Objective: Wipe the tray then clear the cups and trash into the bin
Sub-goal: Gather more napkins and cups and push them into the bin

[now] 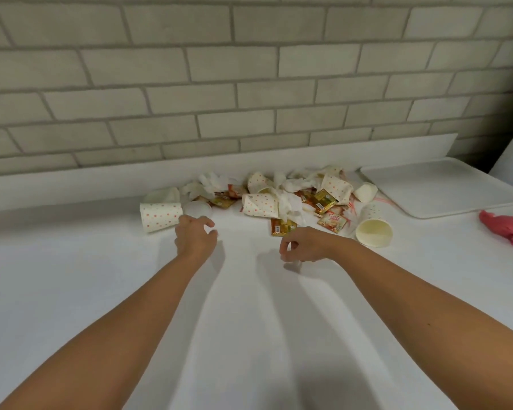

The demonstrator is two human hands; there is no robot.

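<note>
Break-room counter: brick wall [249, 69], littered cups [160, 216].

The near half of the white bench [101, 276] offers open room to reach across. Farther back, a heap of spotted paper cups, crumpled napkins and foil sachets [279, 199] blocks the middle, close before the grey brick wall [249, 84]. Rightward, a white rectangular tray [442, 190] and a crumpled pink cloth [510, 232] narrow the way.
</note>
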